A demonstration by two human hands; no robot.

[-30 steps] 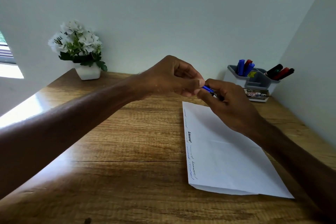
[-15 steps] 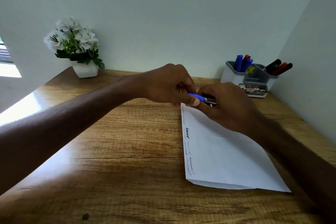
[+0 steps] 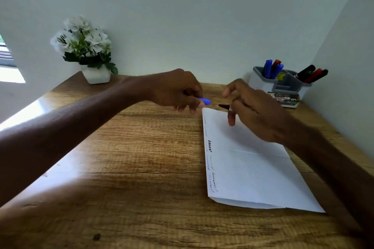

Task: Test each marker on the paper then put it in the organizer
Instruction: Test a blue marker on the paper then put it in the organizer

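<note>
Left hand (image 3: 176, 91) pinches the blue cap (image 3: 204, 101), held just left of the bared tip of the marker (image 3: 223, 105). Right hand (image 3: 257, 113) grips the marker's barrel, largely hidden, apparently with the forefinger lifted. Paper (image 3: 253, 159) lies beneath the right hand, with the organizer (image 3: 261, 81) beyond it. Advised: set the tip lightly on blank paper beside the scribbles (image 3: 210, 146) and keep the cap close.

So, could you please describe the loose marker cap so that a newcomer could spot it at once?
Find the white paper on the wooden desk. By its far left corner, the left hand pinches a small blue cap. Unlike the blue caps in the grey organizer, it sits on no marker.
</note>
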